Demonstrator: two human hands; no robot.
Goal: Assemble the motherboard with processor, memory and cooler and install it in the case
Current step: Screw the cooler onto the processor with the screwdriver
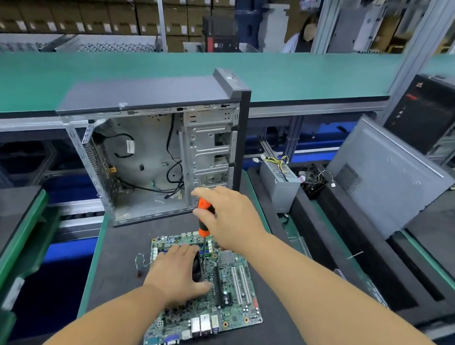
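A green motherboard (235, 303) lies flat on the dark mat in front of me. My left hand (178, 274) rests on top of the black cooler (197, 266) on the board, mostly hiding it. My right hand (229, 216) grips an orange-and-black screwdriver (204, 215) held upright, its tip down on the board beside the cooler. Behind the board stands the open grey computer case (150, 156), its inside showing loose black cables.
A grey power supply (280, 182) with coloured wires sits right of the case, and a grey side panel (387, 179) leans beyond it. A black tower (445, 114) stands at far right. A green conveyor (291, 73) runs behind. A small cable (141, 261) lies left of the board.
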